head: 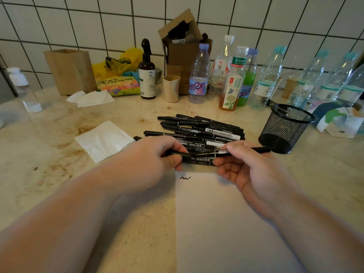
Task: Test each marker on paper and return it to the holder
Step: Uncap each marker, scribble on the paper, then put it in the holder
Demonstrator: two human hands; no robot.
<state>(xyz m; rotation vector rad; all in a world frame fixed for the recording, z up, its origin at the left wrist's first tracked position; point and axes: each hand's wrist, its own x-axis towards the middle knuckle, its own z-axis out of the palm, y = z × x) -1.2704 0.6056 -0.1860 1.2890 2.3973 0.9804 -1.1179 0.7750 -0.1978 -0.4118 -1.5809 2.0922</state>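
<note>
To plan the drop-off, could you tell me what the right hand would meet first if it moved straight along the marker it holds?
Probably the mesh holder: the marker in the right hand points toward its base, though depth is unclear.

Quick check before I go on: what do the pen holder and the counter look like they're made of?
The pen holder looks like black wire mesh, probably painted metal: you can see through its fine grid, and it has a solid rim and base. The counter looks like polished beige stone or a stone-look composite: mottled brown veining and a soft sheen.
</note>
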